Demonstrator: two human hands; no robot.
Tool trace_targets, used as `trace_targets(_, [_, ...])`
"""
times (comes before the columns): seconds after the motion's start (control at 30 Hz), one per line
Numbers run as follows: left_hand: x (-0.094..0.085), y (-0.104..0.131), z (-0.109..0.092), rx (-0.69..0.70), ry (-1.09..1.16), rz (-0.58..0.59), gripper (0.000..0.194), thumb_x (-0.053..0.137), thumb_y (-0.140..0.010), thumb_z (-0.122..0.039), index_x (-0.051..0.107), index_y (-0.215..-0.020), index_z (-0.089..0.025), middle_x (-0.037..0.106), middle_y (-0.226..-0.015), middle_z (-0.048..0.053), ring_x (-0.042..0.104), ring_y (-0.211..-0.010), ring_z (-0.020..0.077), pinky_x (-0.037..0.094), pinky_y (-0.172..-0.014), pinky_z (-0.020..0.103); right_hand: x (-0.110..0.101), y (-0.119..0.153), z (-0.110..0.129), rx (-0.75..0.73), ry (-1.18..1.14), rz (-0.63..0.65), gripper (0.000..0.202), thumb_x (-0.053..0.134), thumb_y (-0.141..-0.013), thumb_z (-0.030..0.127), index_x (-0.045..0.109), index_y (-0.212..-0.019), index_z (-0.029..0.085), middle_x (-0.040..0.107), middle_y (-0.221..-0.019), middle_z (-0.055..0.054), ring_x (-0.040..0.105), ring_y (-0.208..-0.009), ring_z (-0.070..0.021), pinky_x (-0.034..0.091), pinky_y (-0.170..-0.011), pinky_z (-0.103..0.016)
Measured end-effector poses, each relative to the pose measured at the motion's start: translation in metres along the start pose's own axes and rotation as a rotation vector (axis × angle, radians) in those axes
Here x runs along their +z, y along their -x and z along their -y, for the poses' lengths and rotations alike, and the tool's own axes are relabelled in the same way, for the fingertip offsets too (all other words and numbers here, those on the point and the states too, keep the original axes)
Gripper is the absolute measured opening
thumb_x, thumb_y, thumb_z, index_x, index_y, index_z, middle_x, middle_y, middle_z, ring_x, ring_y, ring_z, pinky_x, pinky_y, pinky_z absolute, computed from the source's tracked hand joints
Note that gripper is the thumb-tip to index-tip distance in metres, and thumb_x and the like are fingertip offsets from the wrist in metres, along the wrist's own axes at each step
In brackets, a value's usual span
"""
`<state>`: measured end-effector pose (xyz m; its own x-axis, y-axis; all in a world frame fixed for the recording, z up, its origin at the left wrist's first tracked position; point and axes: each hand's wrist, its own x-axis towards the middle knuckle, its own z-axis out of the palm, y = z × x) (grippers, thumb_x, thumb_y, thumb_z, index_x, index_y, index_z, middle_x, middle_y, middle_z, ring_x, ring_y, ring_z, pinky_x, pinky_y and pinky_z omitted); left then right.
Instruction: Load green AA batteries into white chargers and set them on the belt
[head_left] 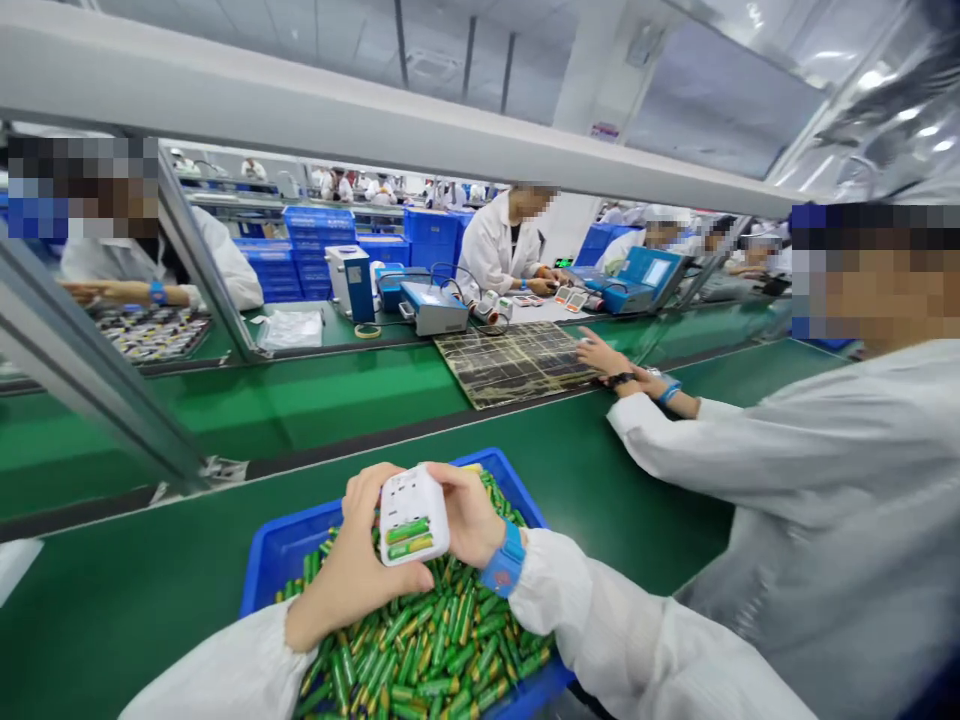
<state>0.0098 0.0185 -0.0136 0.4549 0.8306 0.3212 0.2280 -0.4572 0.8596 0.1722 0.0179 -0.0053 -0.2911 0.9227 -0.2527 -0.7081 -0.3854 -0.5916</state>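
Note:
Between my two hands is a small white plastic device (406, 497), its back turned toward me. Two green batteries (409, 538) lie side by side in its open compartment. My left hand (358, 560) wraps around the device's left side, thumb below it. On the right edge, the fingers of my right hand (471, 512) close on the casing; that wrist wears a blue band (505, 560). Directly beneath both hands, a blue tray (259, 560) holds a heap of loose green and gold batteries (420, 650).
To the right, a co-worker's hands (604, 362) are over the green belt near a dark gridded board (517, 365). A metal post (97, 350) slants at the left. Blue-and-white instruments (433, 306) and a plastic bag (291, 329) stand across the line.

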Motion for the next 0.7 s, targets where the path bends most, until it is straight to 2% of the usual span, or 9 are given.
trace_targets(0.13, [0.000,0.001,-0.009,0.009,0.042,0.048,0.093,0.080,-0.056,-0.075,0.043,-0.128,-0.028,0.042,-0.127,0.010,0.047,-0.117,0.0318,0.044,-0.095,0.048,-0.001,0.006,0.000,0.095,-0.092,-0.018,0.027,0.075,-0.062,0.033,0.062,-0.080,0.017,0.071,-0.071,-0.003,0.069,-0.083,-0.0264,0.054,-0.080,-0.042])
trace_targets(0.23, [0.000,0.002,-0.013,0.062,-0.036,0.016,0.082,0.088,-0.056,-0.049,0.045,-0.122,-0.027,0.046,-0.121,0.008,0.047,-0.113,0.0289,0.043,-0.092,0.043,0.000,0.009,0.002,0.126,-0.061,-0.030,0.023,0.075,-0.063,0.029,0.061,-0.078,0.018,0.070,-0.071,0.000,0.068,-0.078,-0.0221,0.053,-0.076,-0.037])
trace_targets(0.3, [0.001,0.003,-0.015,0.114,-0.106,-0.035,0.078,0.085,-0.055,-0.035,0.043,-0.120,-0.026,0.047,-0.118,0.007,0.046,-0.112,0.0278,0.041,-0.093,0.043,-0.001,0.010,0.004,0.124,0.049,-0.075,0.024,0.077,-0.067,0.032,0.060,-0.077,0.019,0.070,-0.070,0.001,0.066,-0.070,-0.0180,0.052,-0.070,-0.032])
trace_targets(0.37, [0.001,0.002,-0.017,0.124,-0.180,-0.081,0.076,0.082,-0.055,-0.030,0.042,-0.119,-0.025,0.049,-0.118,0.008,0.047,-0.112,0.0279,0.038,-0.094,0.044,-0.003,0.010,0.007,0.043,0.205,-0.170,0.032,0.078,-0.069,0.044,0.058,-0.079,0.020,0.070,-0.070,0.000,0.065,-0.065,-0.0159,0.049,-0.065,-0.029])
trace_targets(0.43, [0.001,0.001,-0.018,0.099,-0.270,-0.113,0.073,0.079,-0.056,-0.028,0.042,-0.119,-0.024,0.052,-0.118,0.008,0.048,-0.112,0.0280,0.035,-0.095,0.044,-0.006,0.009,0.012,-0.111,0.330,-0.281,0.043,0.074,-0.070,0.058,0.059,-0.085,0.021,0.071,-0.072,-0.001,0.064,-0.064,-0.0158,0.049,-0.064,-0.029])
trace_targets(0.5, [0.001,0.000,-0.019,0.077,-0.352,-0.130,0.071,0.078,-0.057,-0.029,0.044,-0.119,-0.024,0.055,-0.117,0.008,0.050,-0.111,0.0281,0.032,-0.096,0.045,-0.010,0.008,0.018,-0.288,0.383,-0.366,0.048,0.069,-0.070,0.065,0.062,-0.090,0.022,0.070,-0.071,-0.001,0.062,-0.062,-0.0145,0.049,-0.064,-0.029])
trace_targets(0.6, [0.001,-0.001,-0.019,0.031,-0.393,-0.140,0.069,0.078,-0.059,-0.031,0.045,-0.119,-0.024,0.058,-0.117,0.007,0.051,-0.112,0.0277,0.028,-0.097,0.045,-0.011,0.010,0.026,-0.514,0.398,-0.397,0.034,0.071,-0.071,0.053,0.066,-0.079,0.020,0.063,-0.065,0.001,0.055,-0.059,-0.0110,0.045,-0.059,-0.026])
trace_targets(0.7, [0.001,-0.002,-0.018,-0.031,-0.400,-0.136,0.068,0.078,-0.059,-0.032,0.047,-0.119,-0.023,0.059,-0.119,0.007,0.052,-0.113,0.0275,0.026,-0.098,0.045,-0.007,0.019,0.025,-0.546,0.435,-0.319,0.018,0.071,-0.072,0.037,0.064,-0.074,0.021,0.058,-0.055,0.004,0.050,-0.051,-0.0096,0.039,-0.051,-0.025])
